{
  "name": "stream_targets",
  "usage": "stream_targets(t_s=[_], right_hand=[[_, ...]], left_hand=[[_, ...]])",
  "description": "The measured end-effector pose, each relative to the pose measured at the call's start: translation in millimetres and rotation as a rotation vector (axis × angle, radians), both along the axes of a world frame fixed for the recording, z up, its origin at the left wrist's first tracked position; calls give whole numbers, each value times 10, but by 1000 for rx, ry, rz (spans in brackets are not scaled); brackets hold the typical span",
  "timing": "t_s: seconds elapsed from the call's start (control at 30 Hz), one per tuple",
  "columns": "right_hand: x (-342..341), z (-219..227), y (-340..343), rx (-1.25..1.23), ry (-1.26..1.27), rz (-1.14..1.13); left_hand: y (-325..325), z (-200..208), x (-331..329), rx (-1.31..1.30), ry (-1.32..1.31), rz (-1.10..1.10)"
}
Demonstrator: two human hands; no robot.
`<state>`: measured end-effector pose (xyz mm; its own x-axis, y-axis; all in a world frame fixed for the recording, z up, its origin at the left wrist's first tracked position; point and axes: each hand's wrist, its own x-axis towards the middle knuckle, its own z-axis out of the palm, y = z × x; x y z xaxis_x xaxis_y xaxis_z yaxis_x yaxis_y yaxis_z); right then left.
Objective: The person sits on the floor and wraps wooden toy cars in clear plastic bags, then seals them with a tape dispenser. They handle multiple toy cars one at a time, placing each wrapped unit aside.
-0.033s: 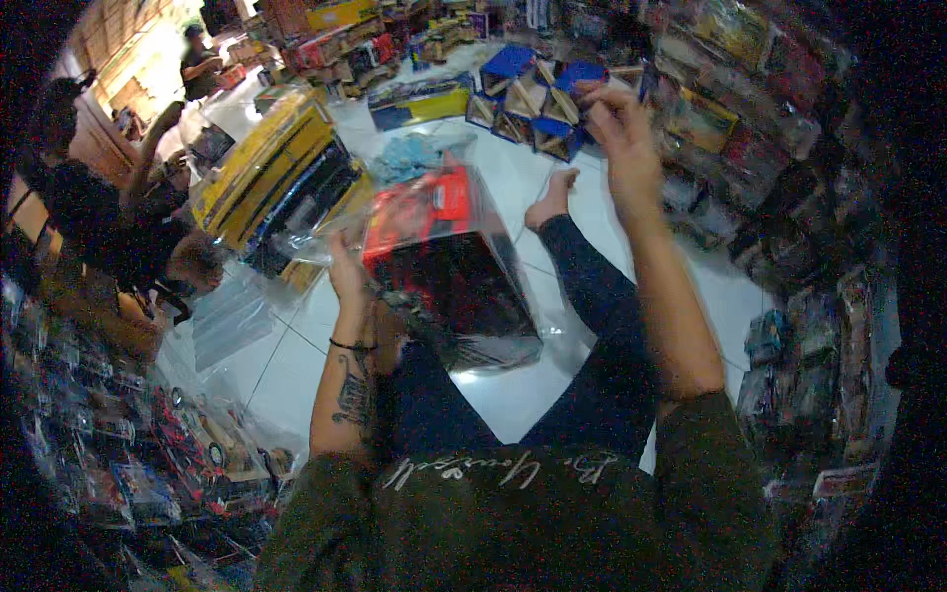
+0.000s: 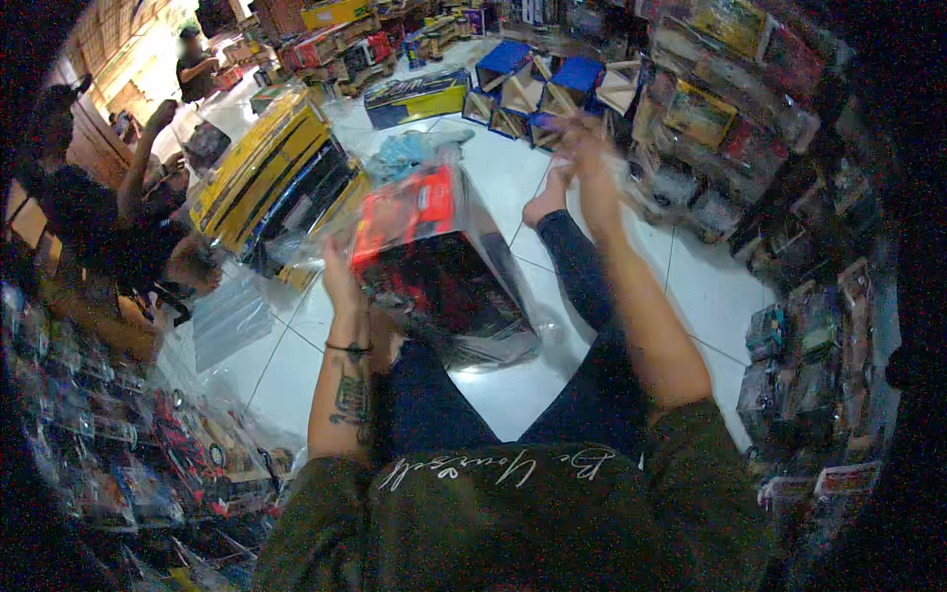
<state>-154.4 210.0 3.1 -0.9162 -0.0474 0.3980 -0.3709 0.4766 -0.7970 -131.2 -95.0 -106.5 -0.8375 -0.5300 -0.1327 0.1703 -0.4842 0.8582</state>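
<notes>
Several white floor tiles [image 2: 710,296] lie beneath one tilted, clear-film-wrapped red-and-black rectangular box [image 2: 446,271], steadying it apparently the step in hand, left hand [image 2: 341,276] against its left side, finger closure unclear, blurred right hand [image 2: 582,148] apart, state indeterminable, next move seemingly calling for firm support.

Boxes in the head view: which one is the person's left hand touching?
The red-and-black box: the left hand is against its left side. The yellow boxes and blue boxes sit farther forward, apart from that hand.
</notes>
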Motion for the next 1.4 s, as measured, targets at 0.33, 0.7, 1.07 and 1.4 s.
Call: stream_targets(t_s=[0.33, 0.7, 1.07, 1.4], right_hand=[[524, -2271, -476, -265, -348, 56], [490, 412, 491, 385, -170, 67], [367, 991, 366, 743, 86, -58], [-33, 952, -390, 1230, 431, 835]], left_hand=[[-92, 10, 230, -94, 229, -303], [1111, 424, 885, -409, 161, -129], [1225, 274, 1113, -586, 283, -183], [927, 679, 1381, -773, 450, -82]])
